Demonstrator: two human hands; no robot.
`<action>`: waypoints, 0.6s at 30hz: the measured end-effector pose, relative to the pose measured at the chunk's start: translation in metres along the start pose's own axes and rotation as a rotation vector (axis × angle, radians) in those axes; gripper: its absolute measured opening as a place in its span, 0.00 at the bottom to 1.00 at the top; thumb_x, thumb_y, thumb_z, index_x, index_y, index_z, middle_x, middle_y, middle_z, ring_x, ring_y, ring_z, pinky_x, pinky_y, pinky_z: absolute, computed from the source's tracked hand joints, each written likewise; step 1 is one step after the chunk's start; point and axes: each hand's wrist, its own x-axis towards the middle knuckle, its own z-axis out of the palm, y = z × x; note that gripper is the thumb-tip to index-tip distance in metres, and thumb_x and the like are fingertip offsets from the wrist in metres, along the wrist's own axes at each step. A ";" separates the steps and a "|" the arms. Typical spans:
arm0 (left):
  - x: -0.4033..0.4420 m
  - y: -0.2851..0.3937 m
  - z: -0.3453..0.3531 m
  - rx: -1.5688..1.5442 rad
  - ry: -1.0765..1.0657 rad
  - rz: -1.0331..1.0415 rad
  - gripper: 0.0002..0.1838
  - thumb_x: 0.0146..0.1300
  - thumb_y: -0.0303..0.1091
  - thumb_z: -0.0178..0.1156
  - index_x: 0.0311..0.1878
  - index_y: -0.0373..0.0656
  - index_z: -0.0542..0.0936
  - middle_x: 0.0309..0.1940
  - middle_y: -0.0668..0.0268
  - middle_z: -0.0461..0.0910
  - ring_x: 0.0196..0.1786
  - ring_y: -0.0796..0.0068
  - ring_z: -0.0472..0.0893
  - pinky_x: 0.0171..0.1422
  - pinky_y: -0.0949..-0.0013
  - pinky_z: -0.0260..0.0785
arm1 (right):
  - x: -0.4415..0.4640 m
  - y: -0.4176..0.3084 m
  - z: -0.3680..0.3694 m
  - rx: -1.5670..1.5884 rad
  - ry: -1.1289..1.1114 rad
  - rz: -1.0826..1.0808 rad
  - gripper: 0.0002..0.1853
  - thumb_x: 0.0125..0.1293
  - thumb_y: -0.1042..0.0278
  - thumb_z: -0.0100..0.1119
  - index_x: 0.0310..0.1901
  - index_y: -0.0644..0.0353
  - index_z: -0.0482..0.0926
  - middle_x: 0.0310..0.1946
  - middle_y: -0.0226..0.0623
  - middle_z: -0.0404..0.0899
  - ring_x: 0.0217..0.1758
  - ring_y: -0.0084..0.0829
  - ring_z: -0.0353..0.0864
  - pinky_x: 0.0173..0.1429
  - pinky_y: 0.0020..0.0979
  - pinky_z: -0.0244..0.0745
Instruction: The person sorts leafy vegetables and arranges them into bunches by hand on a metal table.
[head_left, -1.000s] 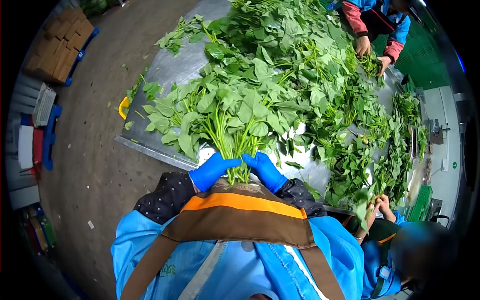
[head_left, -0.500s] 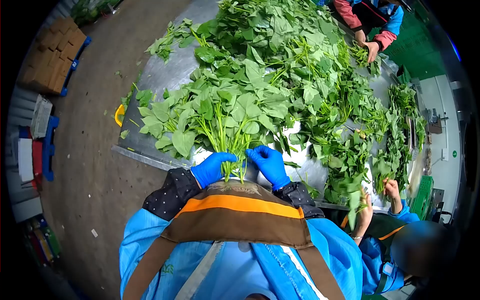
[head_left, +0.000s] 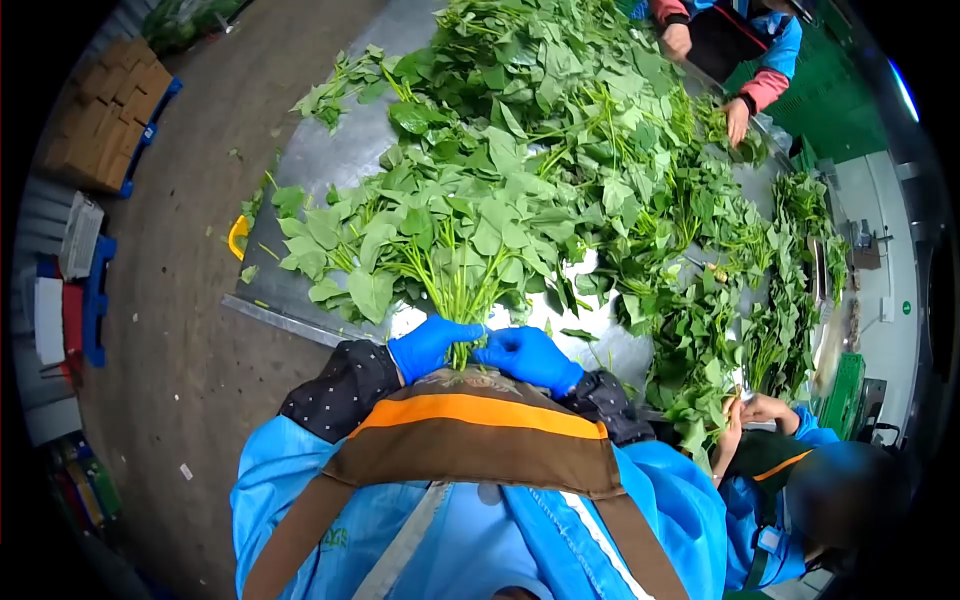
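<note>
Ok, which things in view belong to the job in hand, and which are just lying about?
In use:
leafy bunch, gripped by the left hand, right hand at its stems
piled greens
metal table

Apparently just lying about:
cardboard boxes
yellow object by the table edge

This looks like a produce packing room: a metal table (head_left: pixel 330 150) heaped with leafy greens (head_left: pixel 540 120), stacked cardboard boxes (head_left: pixel 110 100) left of it.

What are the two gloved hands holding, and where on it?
A bunch of leafy greens, by its bare lower stems, in the left hand and right hand.
</note>
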 end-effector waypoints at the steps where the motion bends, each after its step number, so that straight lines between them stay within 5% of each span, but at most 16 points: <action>1: -0.004 0.006 0.005 -0.040 0.003 0.000 0.22 0.60 0.28 0.54 0.58 0.36 0.65 0.46 0.59 0.75 0.45 0.68 0.77 0.49 0.66 0.71 | -0.003 0.006 -0.003 0.055 0.016 0.056 0.14 0.57 0.56 0.58 0.30 0.61 0.78 0.21 0.35 0.76 0.27 0.27 0.76 0.36 0.31 0.70; 2: -0.008 0.009 0.009 -0.079 0.005 -0.004 0.22 0.60 0.28 0.54 0.58 0.36 0.65 0.46 0.58 0.74 0.46 0.68 0.77 0.49 0.66 0.71 | -0.006 0.014 -0.005 0.113 0.032 0.113 0.14 0.57 0.56 0.59 0.31 0.61 0.78 0.23 0.33 0.77 0.29 0.24 0.75 0.37 0.29 0.70; 4: -0.013 0.016 0.020 -0.088 -0.029 -0.010 0.18 0.58 0.28 0.55 0.52 0.36 0.72 0.46 0.61 0.75 0.46 0.73 0.76 0.51 0.72 0.68 | -0.002 0.014 -0.005 0.330 0.156 0.088 0.23 0.56 0.57 0.61 0.48 0.64 0.70 0.39 0.36 0.76 0.41 0.24 0.73 0.45 0.27 0.70; 6: -0.008 0.011 0.020 0.415 -0.089 0.164 0.18 0.58 0.30 0.55 0.52 0.37 0.73 0.46 0.62 0.76 0.46 0.73 0.76 0.52 0.72 0.67 | 0.004 -0.015 0.001 0.674 0.058 0.104 0.29 0.54 0.56 0.63 0.52 0.65 0.67 0.42 0.41 0.75 0.44 0.27 0.74 0.47 0.29 0.70; 7: -0.009 0.020 0.021 0.711 -0.213 0.093 0.18 0.57 0.31 0.57 0.52 0.37 0.73 0.46 0.62 0.76 0.47 0.73 0.75 0.52 0.71 0.67 | 0.031 0.028 0.027 0.244 0.196 0.068 0.32 0.51 0.57 0.66 0.53 0.67 0.66 0.44 0.44 0.75 0.45 0.30 0.74 0.49 0.32 0.70; 8: -0.004 0.011 0.023 0.472 -0.059 -0.031 0.18 0.54 0.29 0.61 0.50 0.38 0.75 0.45 0.63 0.77 0.48 0.74 0.74 0.52 0.70 0.68 | 0.032 0.012 0.028 0.142 0.260 0.112 0.33 0.50 0.58 0.67 0.54 0.67 0.65 0.45 0.44 0.75 0.47 0.32 0.74 0.51 0.33 0.70; 10: -0.006 0.016 0.037 0.529 0.053 0.057 0.22 0.51 0.26 0.64 0.51 0.38 0.72 0.46 0.65 0.75 0.45 0.76 0.75 0.49 0.70 0.70 | 0.022 -0.022 0.020 0.427 0.279 -0.163 0.33 0.49 0.59 0.68 0.54 0.66 0.66 0.47 0.44 0.74 0.49 0.33 0.74 0.53 0.33 0.69; 11: -0.007 0.016 0.040 0.441 0.033 0.114 0.22 0.49 0.26 0.65 0.50 0.38 0.73 0.44 0.64 0.75 0.45 0.76 0.74 0.50 0.70 0.70 | 0.024 -0.019 0.020 0.392 0.291 -0.195 0.33 0.50 0.57 0.67 0.54 0.65 0.67 0.48 0.43 0.75 0.51 0.33 0.74 0.54 0.33 0.68; 14: -0.005 0.027 0.043 0.807 -0.094 0.104 0.23 0.53 0.36 0.63 0.51 0.38 0.72 0.45 0.64 0.75 0.46 0.76 0.73 0.55 0.69 0.66 | 0.025 -0.026 0.003 0.149 0.332 -0.129 0.32 0.49 0.57 0.64 0.55 0.61 0.67 0.44 0.46 0.76 0.47 0.42 0.76 0.53 0.35 0.69; 15: -0.011 0.047 0.049 0.882 -0.156 -0.180 0.28 0.54 0.45 0.61 0.53 0.37 0.71 0.47 0.60 0.75 0.49 0.72 0.74 0.58 0.68 0.63 | 0.038 0.001 -0.001 -0.010 0.352 -0.122 0.33 0.47 0.51 0.63 0.53 0.61 0.68 0.42 0.49 0.76 0.44 0.45 0.76 0.49 0.37 0.70; 18: -0.063 0.114 0.111 1.441 -0.288 -0.010 0.36 0.48 0.47 0.65 0.60 0.45 0.67 0.55 0.55 0.70 0.56 0.57 0.71 0.60 0.65 0.62 | 0.032 0.014 -0.043 -0.276 0.144 -0.005 0.31 0.48 0.50 0.62 0.51 0.59 0.70 0.43 0.48 0.76 0.45 0.44 0.77 0.48 0.39 0.71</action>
